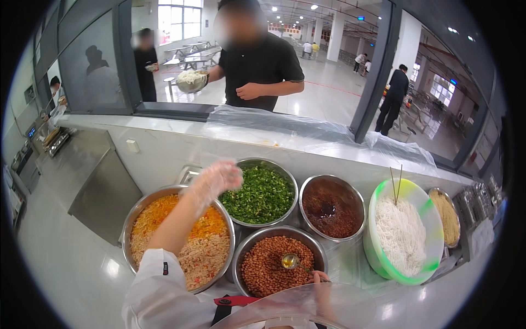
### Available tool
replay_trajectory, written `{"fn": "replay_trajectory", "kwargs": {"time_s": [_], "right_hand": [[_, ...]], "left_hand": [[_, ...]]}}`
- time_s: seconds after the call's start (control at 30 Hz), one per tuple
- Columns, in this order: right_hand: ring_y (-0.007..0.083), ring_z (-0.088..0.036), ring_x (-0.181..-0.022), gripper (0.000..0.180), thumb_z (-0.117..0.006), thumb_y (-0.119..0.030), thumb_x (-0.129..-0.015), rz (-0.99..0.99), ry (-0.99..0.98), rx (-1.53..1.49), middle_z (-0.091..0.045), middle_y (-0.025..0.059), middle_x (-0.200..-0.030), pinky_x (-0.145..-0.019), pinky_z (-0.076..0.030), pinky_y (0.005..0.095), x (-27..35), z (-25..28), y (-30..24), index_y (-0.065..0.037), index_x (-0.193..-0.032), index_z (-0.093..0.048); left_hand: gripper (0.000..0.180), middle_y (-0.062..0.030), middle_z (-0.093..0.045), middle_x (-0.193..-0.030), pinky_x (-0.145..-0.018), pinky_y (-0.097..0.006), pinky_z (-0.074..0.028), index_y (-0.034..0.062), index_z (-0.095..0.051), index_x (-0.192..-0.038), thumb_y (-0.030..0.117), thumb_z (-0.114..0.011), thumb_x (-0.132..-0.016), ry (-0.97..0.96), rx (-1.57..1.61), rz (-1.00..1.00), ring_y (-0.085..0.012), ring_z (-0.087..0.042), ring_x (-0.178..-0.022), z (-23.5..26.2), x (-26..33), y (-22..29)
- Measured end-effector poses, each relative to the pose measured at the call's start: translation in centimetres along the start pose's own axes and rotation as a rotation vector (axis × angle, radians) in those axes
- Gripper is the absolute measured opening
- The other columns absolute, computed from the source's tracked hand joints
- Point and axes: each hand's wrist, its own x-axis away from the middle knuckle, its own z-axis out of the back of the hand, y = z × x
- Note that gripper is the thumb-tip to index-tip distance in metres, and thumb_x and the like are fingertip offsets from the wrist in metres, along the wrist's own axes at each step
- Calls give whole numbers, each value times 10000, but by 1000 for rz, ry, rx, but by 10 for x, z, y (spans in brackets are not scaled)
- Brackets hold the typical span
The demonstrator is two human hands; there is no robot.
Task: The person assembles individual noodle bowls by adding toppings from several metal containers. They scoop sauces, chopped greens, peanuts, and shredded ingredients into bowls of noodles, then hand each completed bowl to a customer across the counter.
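Note:
My left hand [223, 176], in a clear plastic glove, is over the left side of a steel bowl of chopped green onions [260, 197]. Its fingers are curled closed, and whatever they may hold is hidden. With my right hand [319, 278] I grip the handle of a small ladle [290, 261], whose round bowl rests over the reddish-brown peanuts [274, 277] in a nearer steel bowl. Under my left forearm lies a big steel bowl of orange and pale chopped food [205, 255].
A bowl of dark red sauce [333, 205] and a green-white tub of white noodles [402, 233] with chopsticks stand to the right. Beyond the plastic-covered counter ledge [274, 123], a person in black [260, 71] holds a steel bowl of noodles [193, 81].

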Motion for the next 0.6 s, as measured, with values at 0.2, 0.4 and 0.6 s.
{"fn": "replay_trajectory", "kwargs": {"time_s": [0.2,0.4,0.6], "right_hand": [[108,-583,-722,195,-581,-190,-895,217,-96,329,-641,53,-816,-649,-469,253,19,-11,18,-33,-1001,-631],[172,-605,-717,155,-634,-68,-829,620,-133,441,-630,84,-855,-652,-477,286,37,-24,33,-20,-976,-633],[310,-601,-771,141,-624,-15,-781,696,-303,555,-618,149,-839,-671,-480,350,63,-36,-10,-19,-922,-635]], "left_hand": [[183,-49,-579,-722,-651,-325,-488,62,-580,-973,223,-569,-887,-100,68,-51,-168,-572,-671,12,86,-42],[188,-64,-521,-692,-589,-309,-448,13,-575,-936,192,-525,-909,84,259,-198,-172,-500,-603,22,153,-58],[122,-64,-472,-641,-519,-323,-439,22,-538,-905,141,-518,-887,380,307,-294,-184,-475,-547,41,221,-104]]}}
